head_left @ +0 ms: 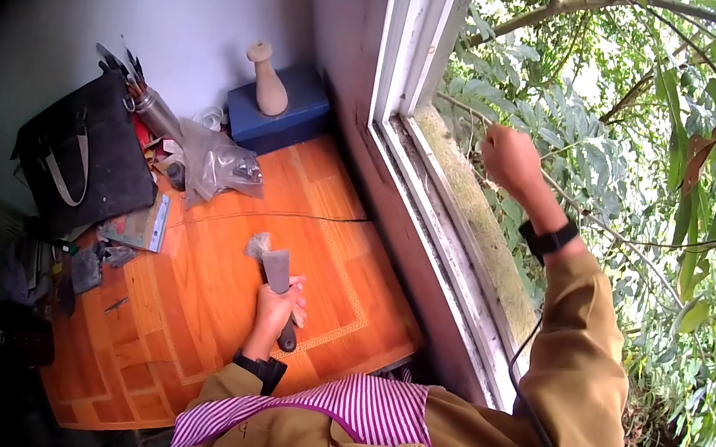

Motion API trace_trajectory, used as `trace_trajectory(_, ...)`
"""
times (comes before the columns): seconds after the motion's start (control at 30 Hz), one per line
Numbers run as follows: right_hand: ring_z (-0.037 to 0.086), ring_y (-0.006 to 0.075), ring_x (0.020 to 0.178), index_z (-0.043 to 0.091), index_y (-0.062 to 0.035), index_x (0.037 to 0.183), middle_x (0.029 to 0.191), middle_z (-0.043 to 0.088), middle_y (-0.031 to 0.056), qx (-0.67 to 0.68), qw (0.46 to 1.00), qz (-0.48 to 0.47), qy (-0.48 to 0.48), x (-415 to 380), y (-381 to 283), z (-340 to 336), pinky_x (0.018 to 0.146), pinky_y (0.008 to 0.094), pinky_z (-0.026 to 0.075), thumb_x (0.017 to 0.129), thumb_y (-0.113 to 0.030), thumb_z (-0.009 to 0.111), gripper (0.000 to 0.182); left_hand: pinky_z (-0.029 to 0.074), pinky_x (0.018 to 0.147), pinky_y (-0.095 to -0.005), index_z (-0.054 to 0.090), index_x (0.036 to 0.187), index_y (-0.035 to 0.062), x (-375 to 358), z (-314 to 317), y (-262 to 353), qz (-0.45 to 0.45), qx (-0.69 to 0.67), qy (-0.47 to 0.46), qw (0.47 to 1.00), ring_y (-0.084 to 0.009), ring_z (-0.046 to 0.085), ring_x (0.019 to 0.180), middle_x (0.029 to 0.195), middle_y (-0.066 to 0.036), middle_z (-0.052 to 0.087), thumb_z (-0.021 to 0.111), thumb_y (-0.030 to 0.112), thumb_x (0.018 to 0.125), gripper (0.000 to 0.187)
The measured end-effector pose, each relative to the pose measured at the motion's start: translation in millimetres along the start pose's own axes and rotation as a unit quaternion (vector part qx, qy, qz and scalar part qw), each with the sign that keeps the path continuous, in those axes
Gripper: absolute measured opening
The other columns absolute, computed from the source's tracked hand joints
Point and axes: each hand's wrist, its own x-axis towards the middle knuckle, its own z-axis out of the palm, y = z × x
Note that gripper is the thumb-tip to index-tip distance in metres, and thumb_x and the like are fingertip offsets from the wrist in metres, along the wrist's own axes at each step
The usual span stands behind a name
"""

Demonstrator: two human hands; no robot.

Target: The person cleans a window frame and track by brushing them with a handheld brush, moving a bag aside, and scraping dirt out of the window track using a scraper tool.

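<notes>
Both hands are closed: left hand [273,309] best grips scraper [276,269] and brush [258,245] firmly by the tabletop's [190,310] near edge; whether right hand [511,161] pinches anything is unclear.

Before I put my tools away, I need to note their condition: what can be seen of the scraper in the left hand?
The scraper has a flat, dull grey blade, seemingly metal, and a dark handle with a rounded end. The left hand wraps the handle, hiding its middle. The blade points away from the person, over the orange table. Pale bristles show beside it; whether they touch is unclear.
</notes>
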Motion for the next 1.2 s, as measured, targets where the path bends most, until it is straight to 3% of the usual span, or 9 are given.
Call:
trace_trajectory(0.1,0.06,0.0365,0.064,0.057,-0.0035,0.074,0.066,0.06,0.0185,0.073,0.994,-0.07,-0.033,-27.5,-30.7,-16.9,0.06,0.0443,0.049,0.081,-0.016,0.051,0.016,0.042,0.035,-0.028,0.055,0.109,-0.0061,-1.7,-0.8,-3.1,0.001,0.001,-0.001,1.0,-0.0162,0.053,0.04,0.062,-0.009,0.054,0.049,0.008,0.089,0.024)
trace_trajectory(0.23,0.06,0.0373,0.066,0.059,-0.007,0.076,0.067,0.06,0.018,0.032,0.987,-0.137,-0.07,-38.8,-54.8,-10.6,0.06,0.0454,0.048,0.08,-0.018,0.053,0.013,0.043,0.035,-0.0279,0.055,0.108,-0.0059,-0.4,-1.0,-4.4,0.008,0.004,-0.003,1.0,-0.016,0.053,0.041,0.061,-0.009,0.054,0.05,0.008,0.089,0.024)
trace_trajectory(0.4,0.06,0.0366,0.069,0.06,-0.0075,0.077,0.069,0.061,0.0166,-0.011,0.987,-0.122,-0.107,-19.7,-64.1,7.9,0.061,0.046,0.049,0.078,-0.016,0.051,0.012,0.043,0.035,-0.0278,0.056,0.108,-0.0058,-0.1,-1.3,-4.9,0.016,-0.001,-0.002,1.0,-0.0158,0.054,0.042,0.062,-0.009,0.055,0.052,0.009,0.089,0.025)
trace_trajectory(0.8,0.06,0.0368,0.062,0.057,-0.0026,0.071,0.062,0.058,0.0195,-0.043,0.978,-0.201,-0.04,8.7,-87.8,36.8,0.057,0.0444,0.049,0.07,-0.008,0.052,0.007,0.043,0.035,-0.0273,0.057,0.106,-0.0059,2.4,-2.2,-9.3,0.035,0.0,-0.014,0.999,-0.0152,0.054,0.042,0.06,-0.009,0.055,0.053,0.01,0.089,0.023)
trace_trajectory(0.97,0.059,0.0373,0.061,0.056,-0.003,0.071,0.06,0.057,0.0186,-0.048,0.984,-0.17,-0.034,-11.0,-94.3,8.3,0.056,0.0457,0.048,0.071,-0.005,0.05,0.006,0.043,0.034,-0.0283,0.056,0.106,-0.0048,0.3,-1.3,-5.9,0.004,-0.006,0.01,1.0,-0.0164,0.054,0.041,0.06,-0.008,0.054,0.053,0.008,0.088,0.023)
trace_trajectory(1.03,0.058,0.0384,0.059,0.055,-0.0024,0.07,0.06,0.056,0.02,-0.033,0.996,-0.082,0.015,-13.8,-72.5,-1.0,0.056,0.0458,0.048,0.075,-0.007,0.05,0.008,0.043,0.034,-0.0285,0.056,0.107,-0.0047,0.3,-1.8,-5.7,0.004,-0.011,0.004,1.0,-0.0164,0.054,0.041,0.06,-0.009,0.054,0.052,0.008,0.088,0.023)
trace_trajectory(1.1,0.057,0.0394,0.058,0.054,-0.0014,0.068,0.061,0.056,0.0213,0.007,0.995,-0.086,0.055,-13.2,-50.3,-4.6,0.055,0.0455,0.047,0.077,-0.01,0.051,0.013,0.043,0.034,-0.0286,0.056,0.107,-0.0047,-0.8,-1.3,-6.7,0.007,-0.012,-0.003,1.0,-0.0165,0.054,0.041,0.06,-0.009,0.054,0.052,0.008,0.088,0.024)
trace_trajectory(1.17,0.057,0.0383,0.06,0.055,-0.0013,0.067,0.063,0.057,0.0206,0.01,0.996,-0.077,0.045,-17.1,-41.6,-6.9,0.056,0.0444,0.047,0.078,-0.012,0.054,0.015,0.043,0.034,-0.0282,0.055,0.108,-0.0079,0.6,-0.6,-4.9,0.005,-0.017,0.002,1.0,-0.0159,0.054,0.04,0.06,-0.009,0.054,0.05,0.008,0.089,0.025)
trace_trajectory(1.2,0.059,0.0385,0.064,0.057,-0.0016,0.07,0.065,0.058,0.0205,0.037,0.995,-0.093,-0.02,-21.7,-43.7,-14.0,0.059,0.045,0.048,0.078,-0.013,0.054,0.014,0.043,0.034,-0.0282,0.055,0.108,-0.0079,0.1,-0.5,-3.8,0.006,-0.017,0.003,1.0,-0.0159,0.054,0.04,0.06,-0.009,0.054,0.05,0.008,0.089,0.025)
